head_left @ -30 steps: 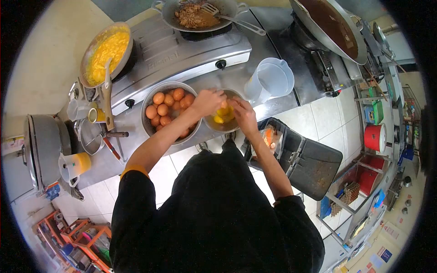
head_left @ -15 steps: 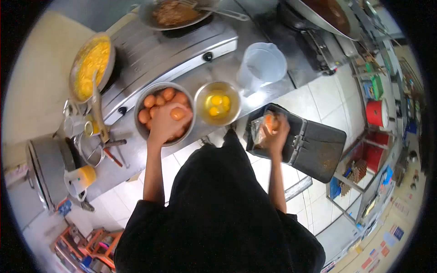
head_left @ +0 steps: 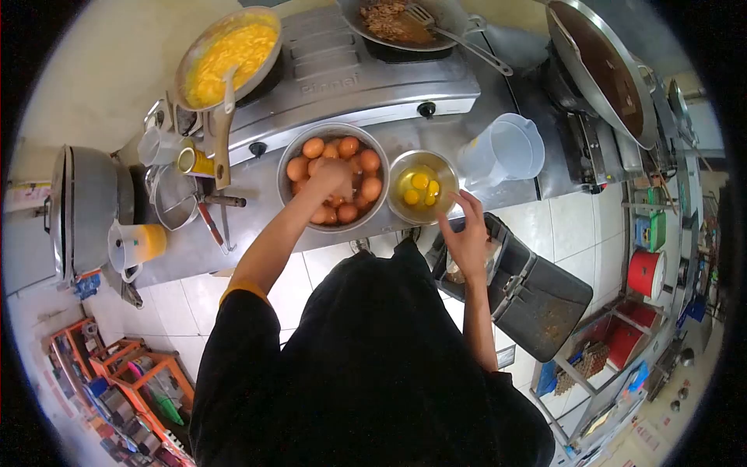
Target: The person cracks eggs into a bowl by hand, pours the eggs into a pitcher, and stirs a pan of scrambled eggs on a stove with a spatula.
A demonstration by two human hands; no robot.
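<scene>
Brown eggs (head_left: 370, 188) fill a large metal bowl (head_left: 285, 205) on the steel counter. My left hand (head_left: 333, 177) reaches down among them, its fingertips hidden and slightly blurred, so I cannot tell whether it grips an egg. Just right of that bowl stands a smaller metal bowl (head_left: 398, 212) with several raw yolks (head_left: 420, 181) in clear egg white. My right hand (head_left: 467, 237) is near this smaller bowl's lower right rim, fingers apart and holding nothing. Below that hand is a black bin (head_left: 499, 233) with its lid (head_left: 545, 300) swung back and a plastic liner inside.
A clear plastic jug (head_left: 506, 152) stands right of the small bowl. Behind is a gas stove (head_left: 342, 97) with a pan of yellow egg mixture (head_left: 233, 58) and a wok with browned food (head_left: 389, 19). Strainer (head_left: 175, 194), measuring jug (head_left: 136, 245) and large pot (head_left: 93, 202) sit left.
My right hand has risen from the bin, where it held eggshell, to the small bowl's rim and is now spread. My left hand remains in the egg bowl; the camera view has shifted.
</scene>
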